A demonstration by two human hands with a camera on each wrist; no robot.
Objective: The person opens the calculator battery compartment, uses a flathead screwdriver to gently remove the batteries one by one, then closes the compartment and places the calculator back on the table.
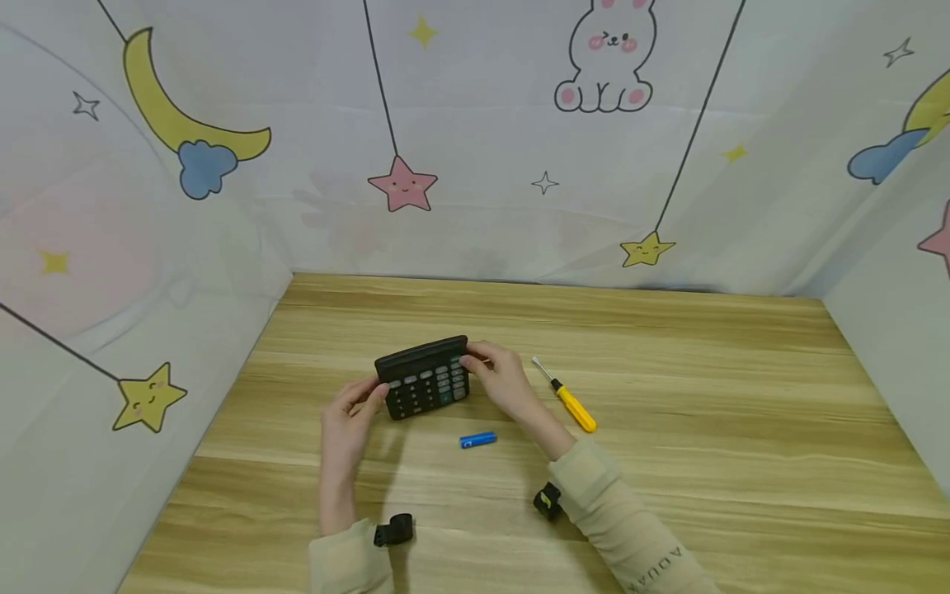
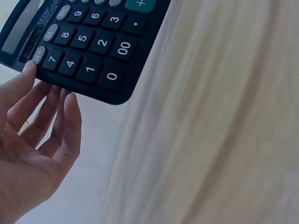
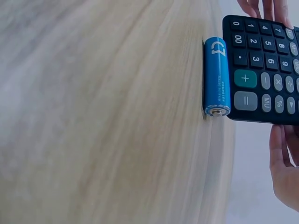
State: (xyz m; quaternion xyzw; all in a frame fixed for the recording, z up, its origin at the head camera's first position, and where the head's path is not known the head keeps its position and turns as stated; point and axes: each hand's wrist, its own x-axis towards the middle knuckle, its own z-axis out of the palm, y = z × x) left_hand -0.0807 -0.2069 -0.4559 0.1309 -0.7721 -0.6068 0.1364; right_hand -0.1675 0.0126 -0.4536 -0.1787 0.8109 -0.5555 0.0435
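Note:
A black calculator (image 1: 423,388) is held tilted up between both hands, its keys facing the head camera. My left hand (image 1: 347,421) grips its left edge; in the left wrist view, the thumb of that hand (image 2: 39,154) presses the front by the M+ key and the fingers are behind. On the opposite edge, near the top, my right hand (image 1: 500,379) pinches it with the thumb in front. Part of the right hand (image 3: 286,172) is cut off in the right wrist view. Whether the calculator's lower edge touches the table is unclear.
A blue battery (image 1: 478,440) lies on the wooden table (image 1: 705,462), just in front of the calculator. To the right of the right hand lies a screwdriver (image 1: 573,406) with a yellow handle. Patterned white cloth (image 1: 482,239) surrounds the table's back and sides.

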